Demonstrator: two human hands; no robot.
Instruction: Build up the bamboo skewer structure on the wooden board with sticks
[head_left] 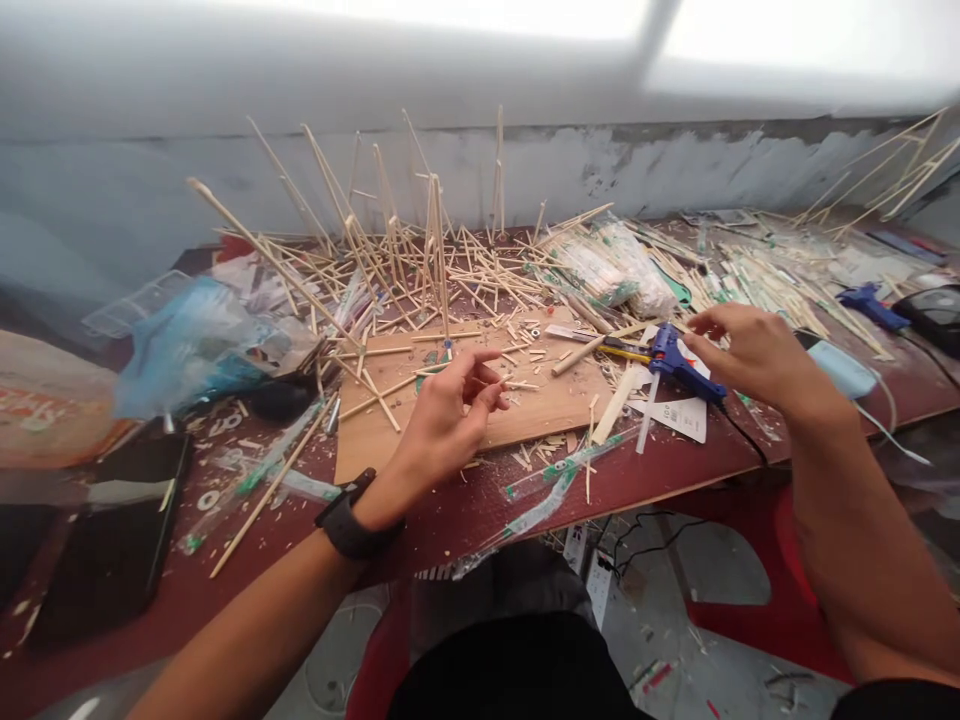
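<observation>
My left hand [457, 405], with a black watch on its wrist, is over the wooden board [555, 405] with thumb and fingers pinched together. A short wooden stick [523, 386] shows right at the fingertips; whether it is held or lies on the board I cannot tell. Beside the blue hot glue gun [666, 345] hovers my right hand [746, 350], fingers apart and slightly curled, holding nothing. A clear glue stick [646, 412] lies by the gun. Left of the gun are a yellow-and-black utility knife [626, 348] and a thicker wooden dowel [577, 355].
Thin wooden sticks [480, 265] pile up along the wall, several standing upright. Plastic bags [217, 335] and a black phone [112, 530] lie left. Another blue glue gun [874, 305] and a face mask [840, 368] are right. A black cord [744, 435] crosses the table's front edge.
</observation>
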